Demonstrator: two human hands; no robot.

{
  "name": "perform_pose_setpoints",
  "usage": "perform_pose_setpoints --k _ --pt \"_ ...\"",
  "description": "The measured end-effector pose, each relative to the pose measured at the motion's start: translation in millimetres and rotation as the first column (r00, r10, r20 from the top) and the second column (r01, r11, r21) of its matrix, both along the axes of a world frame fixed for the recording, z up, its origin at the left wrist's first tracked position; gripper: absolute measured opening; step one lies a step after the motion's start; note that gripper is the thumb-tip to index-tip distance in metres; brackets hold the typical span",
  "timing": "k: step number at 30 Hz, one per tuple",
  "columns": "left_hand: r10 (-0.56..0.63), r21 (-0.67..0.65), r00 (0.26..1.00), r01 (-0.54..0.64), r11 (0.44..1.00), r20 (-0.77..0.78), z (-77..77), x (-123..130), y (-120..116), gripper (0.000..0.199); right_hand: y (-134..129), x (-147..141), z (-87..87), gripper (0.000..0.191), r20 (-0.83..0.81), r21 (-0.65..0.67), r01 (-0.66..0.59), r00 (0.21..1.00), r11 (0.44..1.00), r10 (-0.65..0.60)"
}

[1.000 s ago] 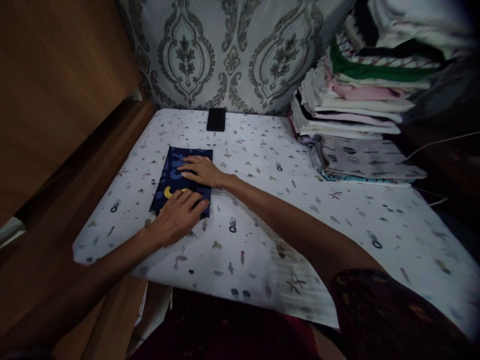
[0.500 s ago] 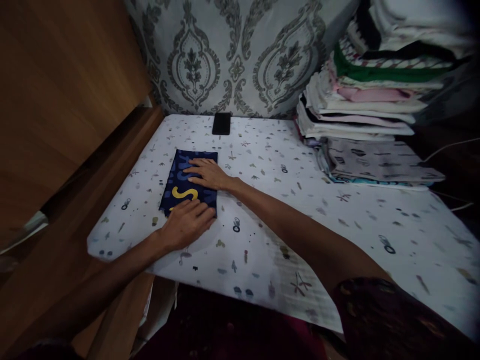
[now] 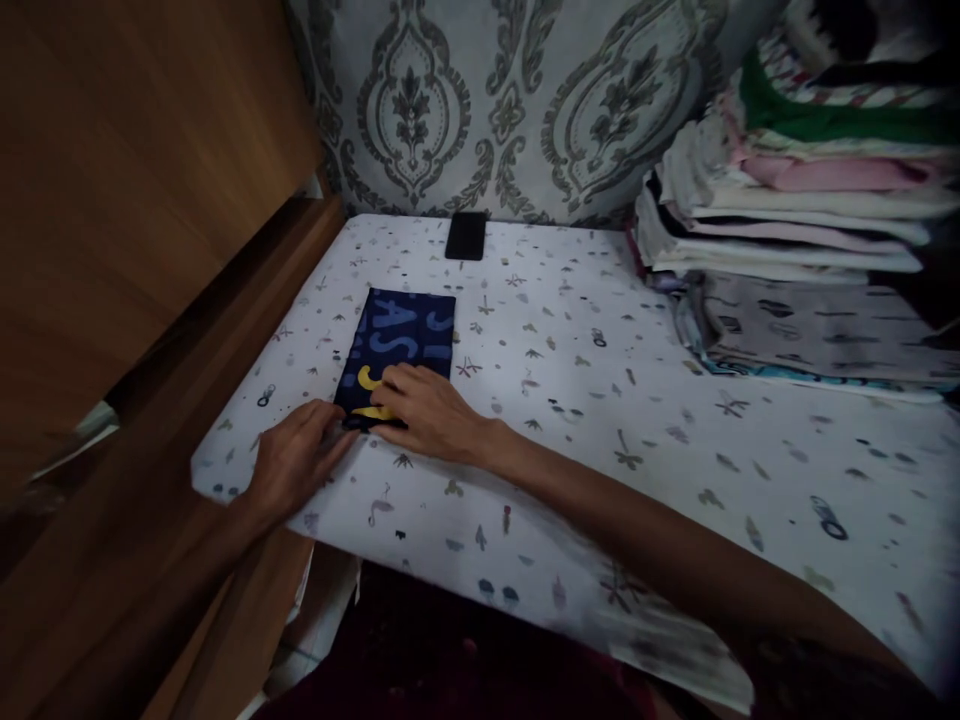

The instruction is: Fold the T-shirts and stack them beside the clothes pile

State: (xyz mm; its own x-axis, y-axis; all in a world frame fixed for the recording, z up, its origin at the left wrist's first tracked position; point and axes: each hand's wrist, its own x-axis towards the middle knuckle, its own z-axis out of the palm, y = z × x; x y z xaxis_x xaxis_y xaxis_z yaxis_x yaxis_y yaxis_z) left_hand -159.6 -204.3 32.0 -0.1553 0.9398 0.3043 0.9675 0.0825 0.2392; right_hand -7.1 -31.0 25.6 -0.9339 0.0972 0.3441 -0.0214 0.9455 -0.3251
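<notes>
A folded navy cloth (image 3: 397, 335) with blue and yellow lettering lies flat on the white patterned sheet. At its near left corner, my left hand (image 3: 296, 462) pinches the edge between thumb and fingers. My right hand (image 3: 433, 412) is closed on the near edge, its fingers curled over the yellow letters and its thumb at the front. Those fingers hide part of the lettering and the near right corner. The cloth's kind of garment does not show.
A black phone-like slab (image 3: 466, 236) lies by the patterned wall (image 3: 517, 110). On the right rises a tall stack of folded clothes (image 3: 795, 220), with a grey printed fabric (image 3: 817, 325) low in it. A wooden cabinet (image 3: 150, 150) borders the left side.
My right hand has slid from the cloth's upper part down to its near edge. My left hand has moved left, off the lettering, to the near left corner. The view has shifted slightly.
</notes>
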Motion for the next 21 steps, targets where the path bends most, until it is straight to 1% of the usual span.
perform_pose_setpoints --k 2,4,6,9,11,13,15,18,21 --pt "0.098 -0.058 0.993 -0.095 0.994 0.061 -3.1 2 -2 0.025 -10 -1 -2.7 0.017 0.073 0.032 0.041 0.996 0.999 -0.043" --pt "0.130 -0.097 0.985 -0.120 0.988 0.111 -4.0 3 -1 0.025 -15 -4 -6.5 0.013 0.112 0.028 0.088 0.989 0.996 -0.091" --pt "0.145 -0.095 0.977 -0.131 0.987 0.159 -4.0 3 1 0.024 -16 -7 -10.1 0.017 0.110 -0.018 0.113 0.988 0.993 -0.110" --pt "0.154 -0.085 0.961 -0.137 0.987 0.232 -4.2 3 4 0.022 -14 -9 -13.6 0.017 0.048 -0.184 0.136 0.990 0.973 -0.129" --pt "0.164 -0.092 0.954 -0.146 0.985 0.251 -4.3 2 7 0.021 -13 -9 -14.7 0.014 0.005 -0.328 0.158 0.986 0.931 -0.166" --pt "0.181 -0.095 0.953 -0.162 0.982 0.243 -4.3 2 9 0.021 -12 -9 -15.0 0.012 -0.026 -0.443 0.165 0.980 0.881 -0.197" --pt "0.199 -0.093 0.956 -0.183 0.979 0.217 -4.0 3 12 0.021 -12 -8 -15.0 0.012 -0.051 -0.514 0.156 0.976 0.843 -0.212" --pt "0.220 -0.095 0.962 -0.206 0.974 0.165 -3.5 5 15 0.021 -12 -8 -15.2 0.011 -0.070 -0.568 0.152 0.970 0.809 -0.231" --pt "0.224 -0.091 0.969 -0.215 0.972 0.102 -3.7 6 18 0.018 -12 -8 -15.6 0.010 -0.063 -0.590 0.166 0.966 0.790 -0.251"
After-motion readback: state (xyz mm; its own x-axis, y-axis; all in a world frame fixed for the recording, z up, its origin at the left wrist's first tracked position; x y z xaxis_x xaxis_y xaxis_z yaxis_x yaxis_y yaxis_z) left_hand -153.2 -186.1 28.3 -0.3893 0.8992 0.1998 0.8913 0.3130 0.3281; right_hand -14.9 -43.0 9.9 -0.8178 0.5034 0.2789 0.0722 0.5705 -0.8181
